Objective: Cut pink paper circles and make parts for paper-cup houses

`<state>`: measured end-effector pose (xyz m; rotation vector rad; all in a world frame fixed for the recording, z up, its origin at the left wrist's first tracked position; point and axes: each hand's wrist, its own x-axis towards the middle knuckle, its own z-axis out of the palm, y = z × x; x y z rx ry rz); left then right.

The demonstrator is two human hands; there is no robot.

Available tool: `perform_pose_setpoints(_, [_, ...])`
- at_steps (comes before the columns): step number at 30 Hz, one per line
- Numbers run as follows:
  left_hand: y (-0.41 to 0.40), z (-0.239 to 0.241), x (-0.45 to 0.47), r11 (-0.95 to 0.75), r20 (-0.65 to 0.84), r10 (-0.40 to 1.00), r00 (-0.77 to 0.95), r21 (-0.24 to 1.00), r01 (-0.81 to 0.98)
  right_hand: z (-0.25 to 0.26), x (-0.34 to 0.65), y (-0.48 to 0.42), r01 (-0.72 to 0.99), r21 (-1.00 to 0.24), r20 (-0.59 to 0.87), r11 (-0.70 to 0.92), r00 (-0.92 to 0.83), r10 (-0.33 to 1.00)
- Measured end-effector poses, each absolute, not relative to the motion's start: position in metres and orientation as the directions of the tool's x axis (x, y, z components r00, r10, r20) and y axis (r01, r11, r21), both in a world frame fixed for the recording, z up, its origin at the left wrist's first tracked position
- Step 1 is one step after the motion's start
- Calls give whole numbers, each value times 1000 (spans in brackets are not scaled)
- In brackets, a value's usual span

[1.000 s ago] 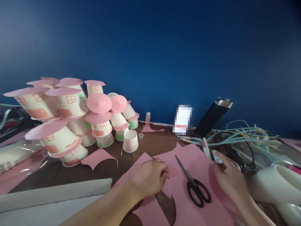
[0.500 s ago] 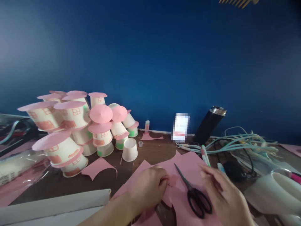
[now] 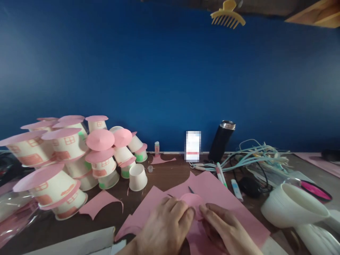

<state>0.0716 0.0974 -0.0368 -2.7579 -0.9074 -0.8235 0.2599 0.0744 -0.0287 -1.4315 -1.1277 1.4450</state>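
Observation:
A small pink paper disc (image 3: pixel 191 199) is gripped from both sides, low in the middle of the view. My left hand (image 3: pixel 168 221) has its fingers curled at the disc's left edge. From the right, my right hand (image 3: pixel 226 226) pinches the opposite edge between thumb and fingers. Dark scissor tips (image 3: pixel 190 190) show just behind the disc; the rest of the scissors is hidden. Beneath both hands lie sheets of pink paper (image 3: pixel 212 186) with cut edges. A plain white paper cup (image 3: pixel 138 177) stands upside down beyond my left hand.
Stacked cups with pink paper roofs (image 3: pixel 101 140) crowd the left side. A black bottle (image 3: pixel 220 143), a phone (image 3: pixel 193 147), pale blue cords (image 3: pixel 249 157), markers (image 3: pixel 221 174) and a black mouse (image 3: pixel 250 187) stand or lie toward the right. Nested white cups (image 3: pixel 278 209) lie at right.
My right hand has come left and now pinches the paper disc with my left hand. The scissors, earlier in plain sight, are mostly covered. The camera view has shifted.

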Motion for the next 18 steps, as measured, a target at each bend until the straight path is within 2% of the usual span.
perform_pose_setpoints(2, [97, -35, 72, -827, 540, 505, 673, 82, 556, -35, 262, 76, 12, -946, -324, -324, -39, 945])
perform_pose_setpoints(4, [96, -32, 71, -826, 566, 527, 634, 166, 538, -41, 264, 77, -15, -943, -332, -333, -19, 943])
perform_pose_setpoints(7, [95, -28, 70, -747, 636, 636, 437, 365, 556, -47, 267, 80, -48, -942, -332, -333, -31, 943])
perform_pose_setpoints(9, [96, -28, 70, -638, 615, 742, 266, 527, 562, -47, 269, 81, -57, -949, -309, -311, -35, 950])
perform_pose_setpoints(12, [102, -30, 72, -409, 396, 908, 136, 773, 484, -46, 270, 82, -57, -967, -249, -250, -11, 968])
perform_pose_setpoints(14, [108, -33, 74, -222, 170, 971, 168, 899, 376, -44, 270, 81, -56, -970, -234, -235, -12, 972])
perform_pose_setpoints(16, [113, -37, 76, -64, -4, 969, 248, 962, 267, -44, 270, 81, -60, -970, -236, -237, -12, 972])
perform_pose_setpoints(18, [116, -41, 77, 32, -93, 946, 310, 980, 196, -42, 269, 81, -62, -969, -241, -241, -6, 971])
